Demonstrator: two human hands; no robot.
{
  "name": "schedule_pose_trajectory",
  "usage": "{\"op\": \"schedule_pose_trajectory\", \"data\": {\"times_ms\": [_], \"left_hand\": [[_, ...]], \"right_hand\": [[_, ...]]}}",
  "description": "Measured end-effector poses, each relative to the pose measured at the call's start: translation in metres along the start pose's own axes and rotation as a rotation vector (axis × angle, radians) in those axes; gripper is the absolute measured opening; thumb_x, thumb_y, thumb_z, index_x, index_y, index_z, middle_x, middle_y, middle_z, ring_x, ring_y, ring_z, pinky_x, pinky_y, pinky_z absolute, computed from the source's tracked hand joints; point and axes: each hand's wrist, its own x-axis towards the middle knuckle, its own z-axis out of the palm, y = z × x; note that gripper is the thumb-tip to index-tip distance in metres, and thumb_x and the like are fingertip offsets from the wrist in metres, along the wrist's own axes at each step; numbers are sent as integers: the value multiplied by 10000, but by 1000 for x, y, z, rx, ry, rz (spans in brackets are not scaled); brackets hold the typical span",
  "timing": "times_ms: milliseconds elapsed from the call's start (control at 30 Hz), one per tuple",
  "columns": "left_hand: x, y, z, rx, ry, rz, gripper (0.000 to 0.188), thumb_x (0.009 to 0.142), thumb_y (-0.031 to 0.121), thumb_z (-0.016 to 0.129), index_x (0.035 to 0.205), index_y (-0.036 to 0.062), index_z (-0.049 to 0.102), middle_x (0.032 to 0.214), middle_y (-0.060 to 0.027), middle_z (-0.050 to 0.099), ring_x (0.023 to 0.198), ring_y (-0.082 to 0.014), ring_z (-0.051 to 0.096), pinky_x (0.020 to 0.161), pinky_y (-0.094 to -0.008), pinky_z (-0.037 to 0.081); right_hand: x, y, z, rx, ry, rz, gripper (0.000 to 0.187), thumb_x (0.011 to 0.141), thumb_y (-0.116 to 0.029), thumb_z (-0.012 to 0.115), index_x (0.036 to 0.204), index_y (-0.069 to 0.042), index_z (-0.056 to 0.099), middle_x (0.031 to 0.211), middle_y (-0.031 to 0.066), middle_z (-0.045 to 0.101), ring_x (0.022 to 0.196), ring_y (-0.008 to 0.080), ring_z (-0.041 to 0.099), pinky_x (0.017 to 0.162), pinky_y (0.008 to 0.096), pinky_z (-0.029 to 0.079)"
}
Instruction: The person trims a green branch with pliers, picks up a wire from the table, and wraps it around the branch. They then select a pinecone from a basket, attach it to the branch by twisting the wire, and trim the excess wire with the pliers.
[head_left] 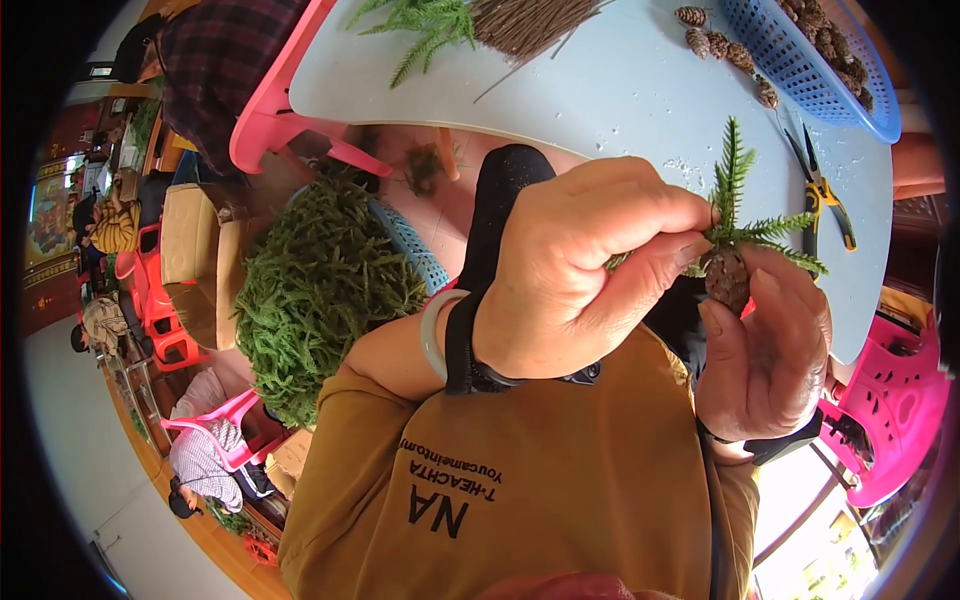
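Observation:
My right hand (768, 355) holds a brown pine cone (727, 280) between thumb and fingers, in front of my chest. At the cone's top, green artificial pine sprigs (733, 178) fan out upward and to the right. My left hand (590, 265) reaches across from the left, its thumb and forefinger pinched where the sprigs meet the cone. Whatever thin piece lies between those fingertips is hidden. Beyond my hands, pliers (822, 195) with yellow and black handles lie on the light-blue table (610, 110).
A blue basket (800, 70) of pine cones stands at the far right, loose cones (718, 44) beside it. Brown stems (525, 25) and green sprigs (425, 25) lie at the back. Left of me is a large greenery heap (320, 290). A pink chair (890, 410) stands right.

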Motion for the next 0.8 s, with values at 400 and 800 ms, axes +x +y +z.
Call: {"op": "schedule_pose_trajectory", "data": {"times_ms": [400, 800], "left_hand": [[-7, -4, -6, 15, -9, 12, 116, 773, -65, 646, 888, -56, 632, 770, -101, 637, 644, -157, 576, 596, -262, 448], [-17, -1, 10, 20, 126, 115, 182, 764, -51, 682, 932, -71, 615, 808, -128, 641, 656, -176, 600, 610, -272, 465]], "right_hand": [[10, 5, 0, 57, -132, 79, 451, 712, 104, 677, 1150, 54, 587, 981, 164, 589, 790, 213, 600, 663, 275, 510], [-9, 0, 13, 205, -62, 179, 492, 704, 106, 687, 1180, 57, 571, 990, 142, 567, 800, 181, 587, 681, 254, 499]]}}
